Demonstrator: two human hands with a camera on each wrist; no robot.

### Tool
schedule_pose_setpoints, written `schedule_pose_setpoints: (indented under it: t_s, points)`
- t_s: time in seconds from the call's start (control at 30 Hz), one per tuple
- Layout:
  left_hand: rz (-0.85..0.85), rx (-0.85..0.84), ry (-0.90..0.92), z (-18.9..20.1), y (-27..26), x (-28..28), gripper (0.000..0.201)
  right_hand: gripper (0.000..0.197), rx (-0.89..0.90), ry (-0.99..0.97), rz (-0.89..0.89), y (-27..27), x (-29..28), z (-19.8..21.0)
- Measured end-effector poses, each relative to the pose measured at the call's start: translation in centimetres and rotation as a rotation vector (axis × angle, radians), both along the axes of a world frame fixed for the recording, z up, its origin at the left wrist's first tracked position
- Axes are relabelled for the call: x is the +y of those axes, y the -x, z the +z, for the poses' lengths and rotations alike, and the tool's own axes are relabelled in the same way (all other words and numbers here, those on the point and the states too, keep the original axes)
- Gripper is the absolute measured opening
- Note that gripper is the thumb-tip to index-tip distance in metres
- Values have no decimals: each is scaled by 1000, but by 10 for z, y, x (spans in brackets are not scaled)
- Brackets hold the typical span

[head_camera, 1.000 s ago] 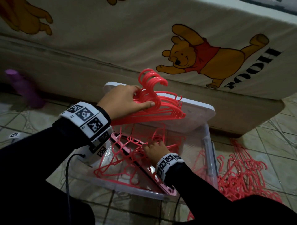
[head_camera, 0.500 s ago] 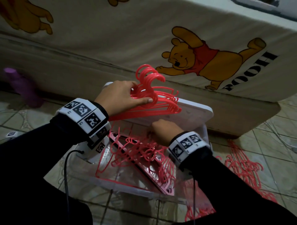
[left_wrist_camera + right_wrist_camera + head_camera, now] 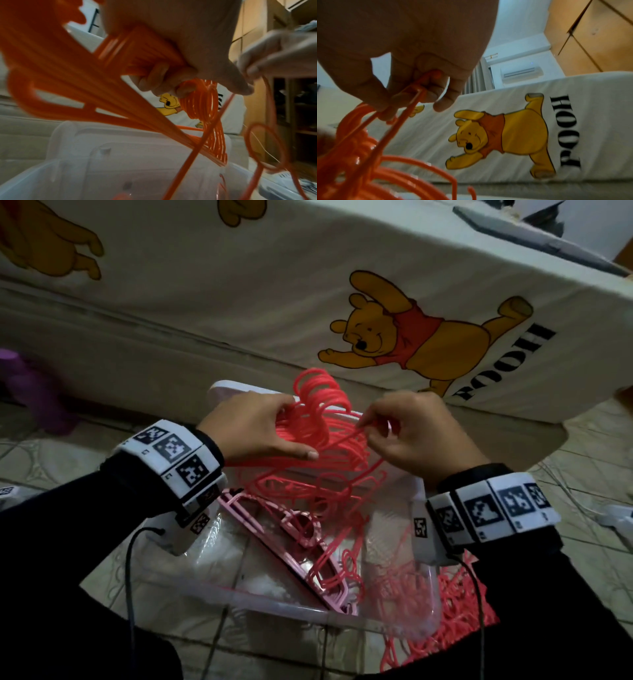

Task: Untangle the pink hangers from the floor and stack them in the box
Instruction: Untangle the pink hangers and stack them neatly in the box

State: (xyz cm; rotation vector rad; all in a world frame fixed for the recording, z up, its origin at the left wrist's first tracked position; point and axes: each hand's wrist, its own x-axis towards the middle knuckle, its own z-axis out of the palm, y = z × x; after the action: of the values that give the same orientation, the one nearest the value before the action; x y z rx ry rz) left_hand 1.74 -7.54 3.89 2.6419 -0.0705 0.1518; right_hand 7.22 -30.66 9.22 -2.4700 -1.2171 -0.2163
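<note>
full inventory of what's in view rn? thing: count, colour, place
bundle of hangers: many, count unclear, pink, held above the box, hooks aligned
single hanger: one, pink, pinched beside the bundle
loose hangers: several, pink, inside the box
hanger pile: tangled, pink, on the floor right of the box
box: one, clear plastic, on the tiled floor
lid: one, white, behind the box
mattress: one, white with bear print, behind the box
purple object: one, blurred, far left on the floor
left hand: grips the bundle
right hand: pinches the single hanger
</note>
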Motion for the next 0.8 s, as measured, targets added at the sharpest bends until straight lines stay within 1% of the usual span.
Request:
schedule_pose_setpoints:
  t_s: [0.03, 0.07, 0.13, 0.17, 0.2, 0.23, 0.3, 0.33, 0.4, 0.47, 0.5, 0.6, 0.7, 0.73, 0.8]
  points:
    - [-21, 13, -15, -1, 0, -3, 77, 11, -48, -15, 17, 1, -1, 4]
    - [-39, 20, -22, -3, 0, -5, 72, 9, -92, -30, 34, 2, -2, 8]
    - [-70, 24, -12, -4, 0, -9, 48, 9, -182, -47, 70, 5, 0, 12]
    - [-82, 31, -8, -4, 0, -11, 39, 9, -234, -42, 78, 6, 1, 12]
    - [-91, 41, -9, -5, 0, -12, 34, 8, -285, -30, 69, 5, 2, 11]
    - [-93, 48, -10, -5, -1, -13, 33, 9, -330, -20, 42, 4, 3, 10]
    - [-72, 41, 2, -8, -2, -12, 34, 19, -393, -48, -53, 0, 3, 6]
    - [-44, 37, 13, -10, -4, -9, 36, 23, -407, -98, -104, -1, 3, 4]
    - [30, 19, 22, -12, -7, -4, 45, 21, -417, -245, -177, -2, 3, -1]
    - [86, -48, 44, -10, -10, 0, 45, 14, -366, -362, -181, -1, 3, -7]
    - [104, -89, 67, -9, -12, 1, 44, 10, -297, -366, -158, -1, 3, -11]
    - [168, -147, 185, -3, -14, 2, 38, 8, -69, -205, -111, 4, 4, -24]
    - [231, -203, 177, -1, -13, 2, 37, 7, 42, -61, -128, 1, 5, -32]
    - [241, -210, 167, -1, -12, 2, 37, 11, 87, -44, -145, -2, 4, -34]
    - [253, -218, 154, 0, -10, 1, 37, 20, 215, -106, -184, -9, 2, -35]
